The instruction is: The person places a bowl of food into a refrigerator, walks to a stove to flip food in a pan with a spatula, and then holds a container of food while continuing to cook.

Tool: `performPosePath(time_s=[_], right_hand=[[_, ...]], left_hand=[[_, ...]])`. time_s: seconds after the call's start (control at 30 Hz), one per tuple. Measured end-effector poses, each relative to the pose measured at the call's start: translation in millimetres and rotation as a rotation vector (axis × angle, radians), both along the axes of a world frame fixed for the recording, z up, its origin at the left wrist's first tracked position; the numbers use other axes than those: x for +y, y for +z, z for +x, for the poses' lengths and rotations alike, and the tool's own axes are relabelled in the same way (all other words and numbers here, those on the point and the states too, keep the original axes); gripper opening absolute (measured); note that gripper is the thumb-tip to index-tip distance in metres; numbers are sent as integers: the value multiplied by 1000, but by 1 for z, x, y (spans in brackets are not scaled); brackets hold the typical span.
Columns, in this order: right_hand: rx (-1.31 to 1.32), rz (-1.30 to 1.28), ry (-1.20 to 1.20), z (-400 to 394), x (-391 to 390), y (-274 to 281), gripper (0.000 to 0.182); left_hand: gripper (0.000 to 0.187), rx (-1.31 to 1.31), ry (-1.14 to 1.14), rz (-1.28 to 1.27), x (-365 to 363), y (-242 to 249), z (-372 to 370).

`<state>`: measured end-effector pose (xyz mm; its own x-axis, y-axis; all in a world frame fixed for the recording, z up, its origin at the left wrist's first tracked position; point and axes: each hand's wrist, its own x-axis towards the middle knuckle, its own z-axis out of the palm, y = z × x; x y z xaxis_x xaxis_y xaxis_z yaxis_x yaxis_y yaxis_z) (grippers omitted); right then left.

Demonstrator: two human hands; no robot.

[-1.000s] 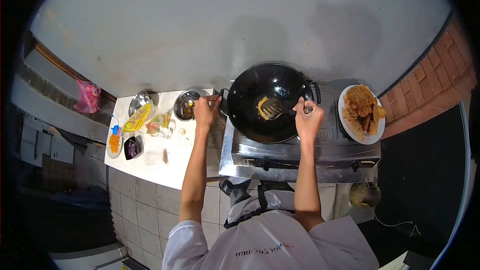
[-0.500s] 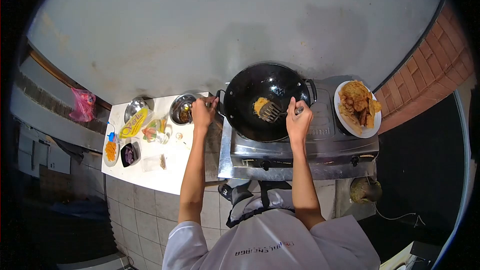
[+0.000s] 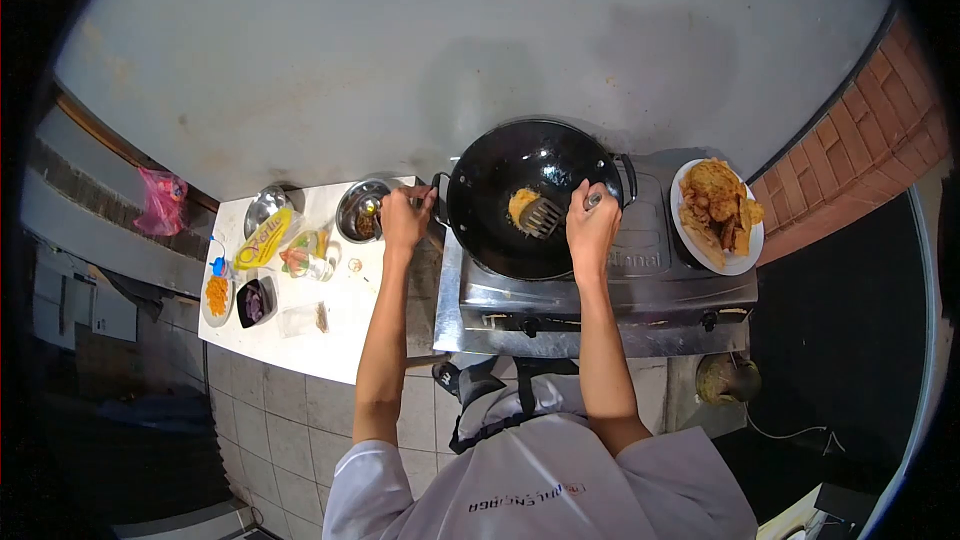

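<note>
A black wok (image 3: 500,165) sits on the stove, with a small heap of yellowish chopped food (image 3: 521,204) at its middle. My right hand (image 3: 593,223) is closed around the handle of a slotted turner (image 3: 541,219). The turner's slotted head rests in the wok against the food. At the wok's left side, my left hand (image 3: 405,220) has its fingers curled at the wok's loop handle (image 3: 438,198); the fingers partly hide the grip. Just left of that hand stands a steel bowl (image 3: 345,212) with brownish contents and something shiny in it.
A white plate (image 3: 752,250) of fried food is on the stove's right. The white side table (image 3: 345,340) holds another steel bowl (image 3: 268,208), a yellow packet (image 3: 262,240), a black dish (image 3: 245,312) of purplish pieces and a plate of orange pieces (image 3: 217,292). A grey wall stands behind.
The view has shifted slightly. My right hand and the turner have moved a little within the wok, the hand now more upright over its right side. My left hand stays at the wok's left handle.
</note>
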<state>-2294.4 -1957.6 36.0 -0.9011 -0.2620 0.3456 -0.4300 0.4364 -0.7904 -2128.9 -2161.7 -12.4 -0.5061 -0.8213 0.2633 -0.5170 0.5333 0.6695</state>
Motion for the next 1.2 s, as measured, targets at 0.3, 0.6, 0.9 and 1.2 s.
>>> performPosePath(time_s=[0.3,0.6,0.9,1.2], right_hand=[[12,30,5,-7,-4,-2,27],[32,39,18,-6,-6,1,27],[19,22,25,-5,-3,1,26],[-46,-40,31,-5,2,-2,27]], left_hand=[[22,-29,-11,-30,-1,0,-1],[22,3,-13,-19,0,-1,0],[20,-20,4,-17,-1,-3,0],[20,21,-3,-71,-1,-9,0]])
